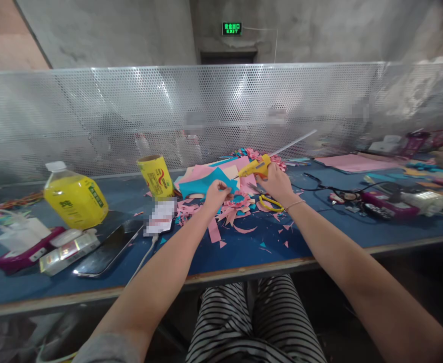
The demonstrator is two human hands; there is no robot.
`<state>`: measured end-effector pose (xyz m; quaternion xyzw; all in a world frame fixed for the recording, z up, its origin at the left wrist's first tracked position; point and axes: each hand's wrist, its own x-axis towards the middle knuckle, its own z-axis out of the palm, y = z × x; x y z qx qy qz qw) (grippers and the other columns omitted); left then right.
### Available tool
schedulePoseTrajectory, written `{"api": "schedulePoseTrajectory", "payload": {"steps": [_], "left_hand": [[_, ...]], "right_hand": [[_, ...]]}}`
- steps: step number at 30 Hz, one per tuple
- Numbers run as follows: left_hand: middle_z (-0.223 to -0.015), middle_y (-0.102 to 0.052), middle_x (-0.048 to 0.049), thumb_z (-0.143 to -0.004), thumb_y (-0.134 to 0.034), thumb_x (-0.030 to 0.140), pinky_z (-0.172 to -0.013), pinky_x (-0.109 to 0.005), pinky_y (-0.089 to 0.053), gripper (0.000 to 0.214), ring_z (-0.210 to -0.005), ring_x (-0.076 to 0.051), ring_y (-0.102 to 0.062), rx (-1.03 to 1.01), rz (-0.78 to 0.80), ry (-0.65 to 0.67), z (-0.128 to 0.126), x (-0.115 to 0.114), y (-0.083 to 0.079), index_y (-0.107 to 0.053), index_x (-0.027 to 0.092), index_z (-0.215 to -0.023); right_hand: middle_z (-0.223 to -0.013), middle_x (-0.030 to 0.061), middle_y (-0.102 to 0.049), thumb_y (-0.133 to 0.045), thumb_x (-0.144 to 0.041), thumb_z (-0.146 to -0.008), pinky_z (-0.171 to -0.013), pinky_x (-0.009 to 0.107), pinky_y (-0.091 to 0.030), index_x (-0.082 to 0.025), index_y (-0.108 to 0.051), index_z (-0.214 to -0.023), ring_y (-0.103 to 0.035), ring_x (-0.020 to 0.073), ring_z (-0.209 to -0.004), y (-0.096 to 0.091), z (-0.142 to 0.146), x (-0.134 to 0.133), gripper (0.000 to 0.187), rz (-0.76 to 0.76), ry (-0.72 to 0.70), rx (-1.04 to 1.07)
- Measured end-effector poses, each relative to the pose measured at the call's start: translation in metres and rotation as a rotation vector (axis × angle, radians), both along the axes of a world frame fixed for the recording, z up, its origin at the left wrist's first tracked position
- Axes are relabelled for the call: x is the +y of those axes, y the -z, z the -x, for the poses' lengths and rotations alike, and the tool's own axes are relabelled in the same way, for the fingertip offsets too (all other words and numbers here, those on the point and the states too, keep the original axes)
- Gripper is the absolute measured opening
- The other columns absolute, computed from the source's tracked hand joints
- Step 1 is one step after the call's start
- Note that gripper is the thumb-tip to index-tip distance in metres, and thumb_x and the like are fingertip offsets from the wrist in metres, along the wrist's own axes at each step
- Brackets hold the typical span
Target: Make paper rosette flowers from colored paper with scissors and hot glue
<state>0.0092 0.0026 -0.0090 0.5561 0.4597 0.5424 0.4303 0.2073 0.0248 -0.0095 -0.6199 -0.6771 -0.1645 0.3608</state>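
Handling of a yellow plastic glue gun (257,165) above a blue worktop (221,257): the gun is in the right hand (277,182), whose grip is wrapped around the handle, with the nozzle pointing toward the left hand (216,194). The left grip has its fingertips drawn together; whether anything is pinched between them cannot be told at this size. A long translucent whitish rod (295,142), apparently a glue stick, projects from the rear of the gun and would probably make it slightly tail-heavy. The body is judged light, rigid and fairly smooth, best taken by the handle with the fingers well away from the nozzle, which may be hot. Just below the left hand lies a pink paper flower with a blue centre (240,201), judged almost weightless, soft and easily creased; it would be better lifted from beneath its middle than by its thin petals. Behind it, a flat blue paper sheet (196,185) should bend readily and suit an edge hold. Yellow-handled scissors (271,204), presumably stiff metal in the blades, rest near the right hand and are best taken by the loops
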Motion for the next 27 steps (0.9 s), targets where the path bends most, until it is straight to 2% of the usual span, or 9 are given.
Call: {"api": "schedulePoseTrajectory", "payload": {"steps": [7, 27], "left_hand": [[-0.060, -0.047, 0.0068, -0.070, -0.060, 0.009, -0.051, -0.023, -0.050, 0.022, -0.048, -0.009, -0.057, 0.002, -0.009, 0.012, 0.0005, 0.0003, 0.0009, -0.040, 0.018, -0.069], [-0.063, -0.048, 0.0061, -0.071, -0.056, 0.005, -0.051, -0.025, -0.050, 0.020, -0.045, -0.008, -0.056, -0.024, -0.003, -0.014, -0.0002, -0.0036, -0.0047, -0.040, 0.017, -0.068]], "right_hand": [[-0.100, 0.0167, -0.058, -0.046, -0.039, -0.079, -0.067, 0.036, -0.042, -0.013, -0.045, -0.099, -0.058, 0.0281, -0.083, 0.0004, -0.0002, 0.0003, 0.033, 0.004, -0.022, -0.032], [-0.099, 0.0176, -0.058, -0.044, -0.032, -0.081, -0.066, 0.036, -0.042, -0.012, -0.046, -0.100, -0.058, 0.0284, -0.083, -0.0040, -0.0006, -0.0051, 0.027, 0.034, 0.008, -0.082]]}}
